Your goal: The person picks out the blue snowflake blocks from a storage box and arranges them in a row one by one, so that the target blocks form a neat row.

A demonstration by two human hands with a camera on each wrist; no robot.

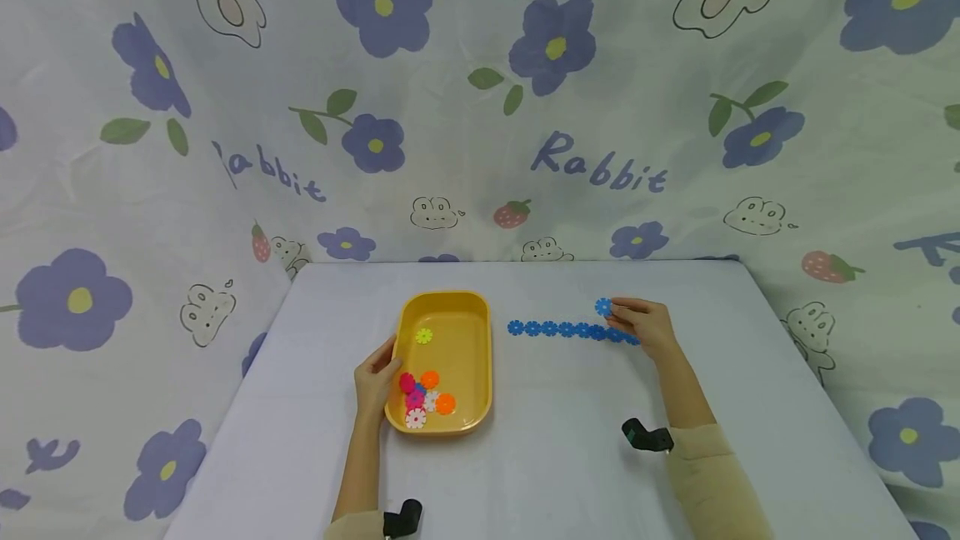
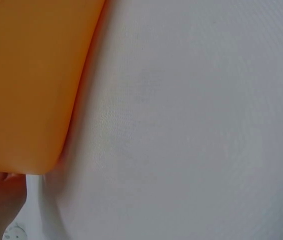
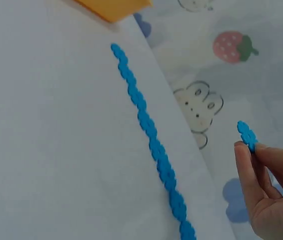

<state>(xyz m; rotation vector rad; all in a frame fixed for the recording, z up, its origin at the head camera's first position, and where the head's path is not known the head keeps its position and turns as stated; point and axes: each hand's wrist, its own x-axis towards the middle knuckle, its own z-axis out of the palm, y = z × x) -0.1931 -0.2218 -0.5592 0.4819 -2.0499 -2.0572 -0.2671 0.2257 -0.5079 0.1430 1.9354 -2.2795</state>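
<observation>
Between thumb and fingertips my right hand pinches a blue flower-shaped plastic disc; the right wrist view shows the same disc edge-on. Just below it in the head view, a chain of several blue discs lies in a row on the table, its right end partly hidden by the hand. My left hand grips the left side of a yellow tray. Loose discs in pink, orange, white and blue cluster in the tray's near left corner, with a yellow-green disc farther back.
The table has a white cover. Behind it and at its sides hangs a cloth printed with flowers and rabbits. Both forearms wear beige sleeves with black wrist devices, such as the right one.
</observation>
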